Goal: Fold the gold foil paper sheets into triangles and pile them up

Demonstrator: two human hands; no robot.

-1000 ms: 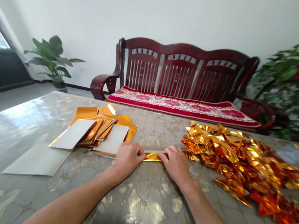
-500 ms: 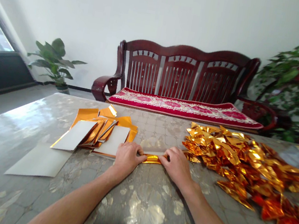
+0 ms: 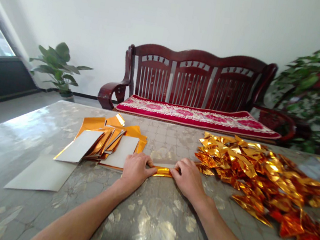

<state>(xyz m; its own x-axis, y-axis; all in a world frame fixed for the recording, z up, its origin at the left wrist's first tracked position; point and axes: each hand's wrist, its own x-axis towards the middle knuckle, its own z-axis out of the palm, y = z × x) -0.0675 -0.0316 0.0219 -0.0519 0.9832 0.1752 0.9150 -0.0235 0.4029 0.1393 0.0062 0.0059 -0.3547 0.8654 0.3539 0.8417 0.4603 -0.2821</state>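
A narrow sheet of gold foil paper (image 3: 163, 172), with a folded gold edge facing me, lies on the table between my hands. My left hand (image 3: 138, 168) pinches its left end, thumb against the curled fingers. At the right end my right hand (image 3: 188, 176) grips in the same way. Both hands rest low at the tabletop, and the fingers cover the paper's ends. Just left of my left hand is a loose pile of flat foil sheets (image 3: 95, 123), some with the pale back (image 3: 79, 146) up. A heap of folded gold foil pieces (image 3: 243, 164) spreads to the right.
The table (image 3: 88, 213) has a glossy, flower-patterned cover. One pale sheet (image 3: 42, 172) lies flat at the left. Beyond the far edge stands a dark red wooden bench (image 3: 193, 79) with a red patterned cushion (image 3: 196, 115). Potted plants (image 3: 61, 65) flank it.
Hardly anything differs. Both hands keep their pinch on the foil paper in the same place, and the whole view has shifted very slightly.
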